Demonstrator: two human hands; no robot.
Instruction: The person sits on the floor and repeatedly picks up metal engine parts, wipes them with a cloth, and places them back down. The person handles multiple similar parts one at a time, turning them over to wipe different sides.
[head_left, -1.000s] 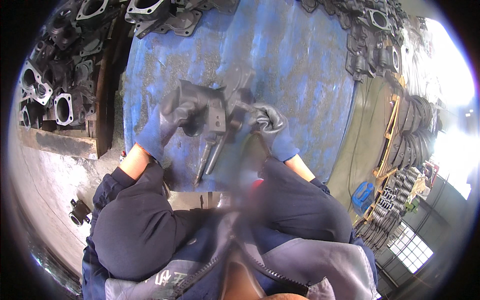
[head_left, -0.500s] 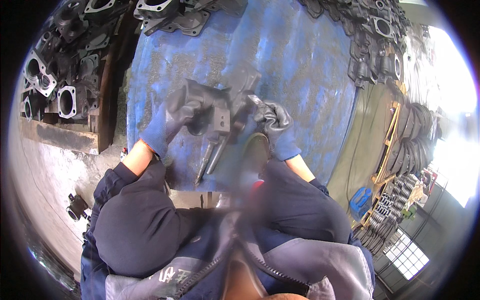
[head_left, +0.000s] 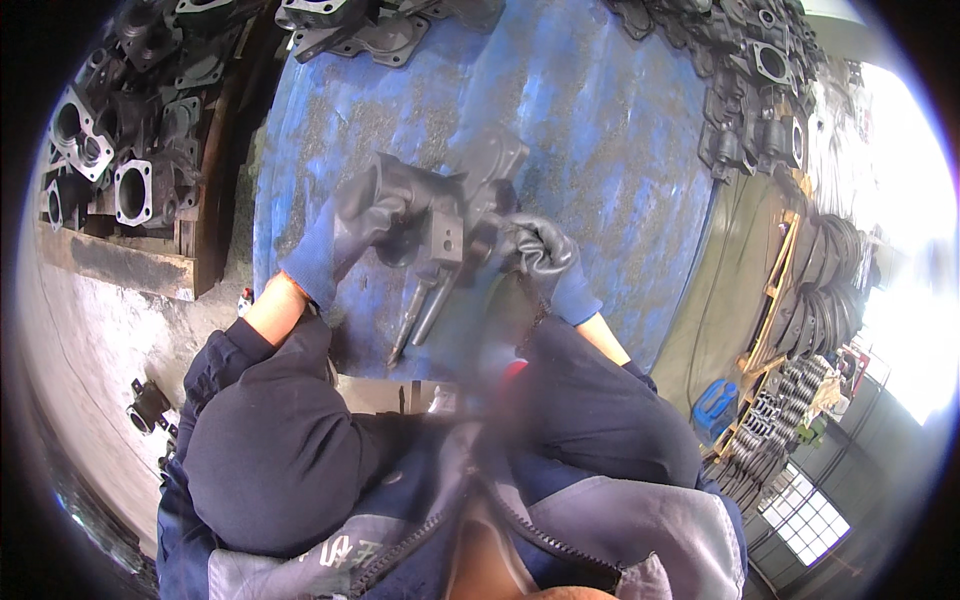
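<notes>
A dark grey metal casting (head_left: 480, 185) with a flanged pipe end and a drilled square block lies on the blue worktable (head_left: 590, 130). My gloved left hand (head_left: 368, 212) is wrapped round its left, round end. Close against its right side, my gloved right hand (head_left: 545, 245) is closed in a fist. A small flat metal tool showed in that fist a moment ago; now its tip is blurred or hidden against the casting. Two metal rods (head_left: 420, 310) lie side by side on the table just below the casting, nearer to me.
More dark castings (head_left: 375, 40) sit at the table's far edge, and others (head_left: 750, 90) are heaped at the far right. A wooden crate (head_left: 120, 262) of castings stands at left. A blue jug (head_left: 715, 405) is on the floor at right, near stacked parts (head_left: 825, 270).
My right hand has moved slightly left and inward, bringing the flat metal tool up to the casting. My left hand keeps its hold, and the casting lies about where it was.
</notes>
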